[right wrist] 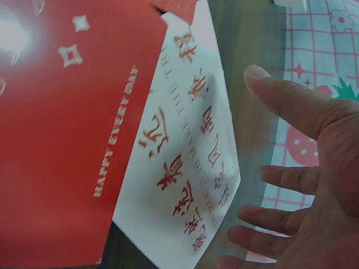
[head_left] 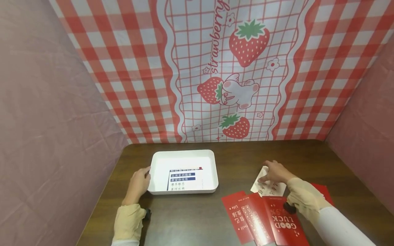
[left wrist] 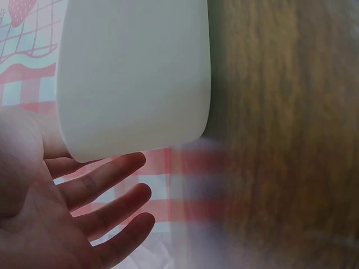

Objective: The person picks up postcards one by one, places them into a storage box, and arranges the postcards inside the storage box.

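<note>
Two hands are working over a dark wooden table (head_left: pixel 234 153), and I am reading them from left to right. On the left, the left hand (head_left: pixel 137 184) is resting against the near left corner of a white tray (head_left: pixel 160 155), fingers straight and relaxed, gripping nothing; the wrist view is showing the open palm just beside the tray's outer wall. Inside the tray a printed card (head_left: pixel 184 179) is lying flat. Moving right, several red cards (head_left: pixel 261 218) are lying fanned at the table's front edge, touching and overlapping. Farther right, the right hand (head_left: pixel 275 172) is hovering on a white card (head_left: pixel 267 186) with red characters, fingertips pressing down near its far left corner, fingers spread and not curled round it. That white card is running its long side diagonally away from the person, partly tucked under the red ones. Clearly the right hand is nearer it; the tray is lying to its left.
</note>
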The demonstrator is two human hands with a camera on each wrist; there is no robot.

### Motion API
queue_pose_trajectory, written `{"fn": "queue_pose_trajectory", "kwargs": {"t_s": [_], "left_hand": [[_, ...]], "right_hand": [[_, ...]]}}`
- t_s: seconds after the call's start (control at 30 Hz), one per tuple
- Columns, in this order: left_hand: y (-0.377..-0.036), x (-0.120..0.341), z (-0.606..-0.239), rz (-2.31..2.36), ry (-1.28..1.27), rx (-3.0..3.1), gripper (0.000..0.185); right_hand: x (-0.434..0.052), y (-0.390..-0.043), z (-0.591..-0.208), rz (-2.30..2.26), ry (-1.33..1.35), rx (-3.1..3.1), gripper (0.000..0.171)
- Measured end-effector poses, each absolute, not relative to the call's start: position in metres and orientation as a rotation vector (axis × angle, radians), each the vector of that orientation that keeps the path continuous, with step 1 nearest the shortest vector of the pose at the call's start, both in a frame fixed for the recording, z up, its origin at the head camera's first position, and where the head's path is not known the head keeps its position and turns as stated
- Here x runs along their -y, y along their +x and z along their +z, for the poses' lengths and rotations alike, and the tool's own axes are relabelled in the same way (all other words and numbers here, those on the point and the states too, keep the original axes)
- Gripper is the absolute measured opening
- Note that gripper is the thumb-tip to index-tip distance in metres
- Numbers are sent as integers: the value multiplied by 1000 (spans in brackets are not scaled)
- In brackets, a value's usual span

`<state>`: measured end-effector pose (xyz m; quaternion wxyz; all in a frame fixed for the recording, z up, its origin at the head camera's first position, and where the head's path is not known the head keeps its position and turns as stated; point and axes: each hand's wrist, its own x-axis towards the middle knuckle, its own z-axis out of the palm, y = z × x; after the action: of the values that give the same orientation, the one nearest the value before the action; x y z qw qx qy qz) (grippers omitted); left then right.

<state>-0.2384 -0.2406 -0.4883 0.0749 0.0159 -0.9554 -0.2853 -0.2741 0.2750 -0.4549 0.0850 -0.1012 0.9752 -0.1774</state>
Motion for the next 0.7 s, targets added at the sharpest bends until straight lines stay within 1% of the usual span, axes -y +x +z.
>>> {"fn": "queue_pose_trajectory", "kwargs": {"t_s": [0.27,0.7], "left_hand": [[-238,240,-487,-868,48,2858,40],[-238,241,-489,-885,63,2873,42]], "right_hand": [[-283,-272,-458,-458,-273,-2909,88],[-292,-273,-467,-441,-178,-2899,85]]}}
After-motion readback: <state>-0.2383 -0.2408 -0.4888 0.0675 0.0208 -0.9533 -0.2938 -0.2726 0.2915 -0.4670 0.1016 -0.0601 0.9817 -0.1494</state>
